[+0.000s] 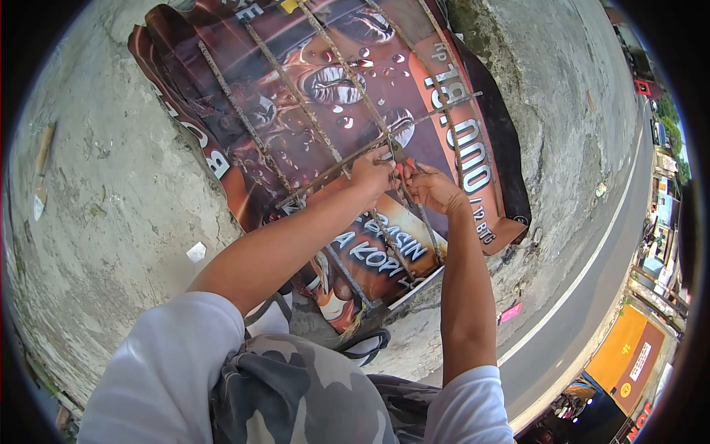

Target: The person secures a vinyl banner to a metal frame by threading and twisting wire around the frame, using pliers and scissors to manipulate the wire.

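Note:
A frame of rusty steel bars (296,96) lies on a brown coffee advertising banner (458,81) spread over the concrete ground. Several long bars run lengthwise and thinner cross bars (444,107) cross over them. My left hand (372,174) grips a spot where a cross bar meets a long bar. My right hand (433,189) is closed around a small red-handled tool (401,167) right beside the left hand, at the same crossing. The tool's tip is hidden between my fingers.
Rough concrete ground (111,192) surrounds the banner. A wooden stick (42,159) lies at far left, and a scrap of white paper (196,252) rests near the banner edge. An asphalt road (592,296) with a white line runs along the right, with shopfronts beyond.

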